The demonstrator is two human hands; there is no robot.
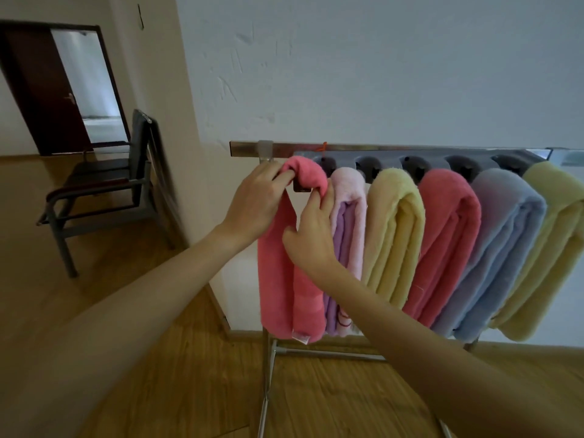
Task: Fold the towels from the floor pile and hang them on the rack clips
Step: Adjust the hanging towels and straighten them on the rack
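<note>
Left grip (252, 200): pinching the coral towel (284, 279) at its top fold
Right grip (311, 229): fingers curled on the same fold
Towel: draped at the rack (246, 149) left end, beside 5 hung towels

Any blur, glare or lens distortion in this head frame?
Head view: the black chair is motion-smeared; the rack rail bows from wide-angle distortion; lighting is soft, with mild glare at the doorway; the left hand on the coral towel stays fairly sharp.
</note>
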